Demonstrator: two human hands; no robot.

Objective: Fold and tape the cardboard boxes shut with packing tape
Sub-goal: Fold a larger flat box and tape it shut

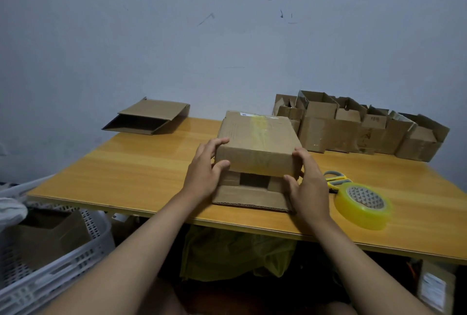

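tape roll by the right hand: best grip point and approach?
Grip the tape roll across its outer yellow rim, coming from above. It lies flat on the table with the core hole facing up; the scissors touch its far-left side, so favour the near and right sides.

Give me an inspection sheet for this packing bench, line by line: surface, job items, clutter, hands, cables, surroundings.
Surface: yellow wood-grain table, bare in front left.
Job's things: brown cardboard box with tape across the top, near flap open; yellowish clear packing tape roll lying flat at right; row of open brown cardboard boxes at the back right.
Clutter: yellow-and-grey scissors beside the roll; flattened cardboard sleeve overhanging the far left edge.
Grippers: left hand and right hand grip the box's near corners.
Cables: nothing seen.
Surroundings: scuffed pale wall; white perforated plastic crate at lower left; greenish plastic bag under the table.
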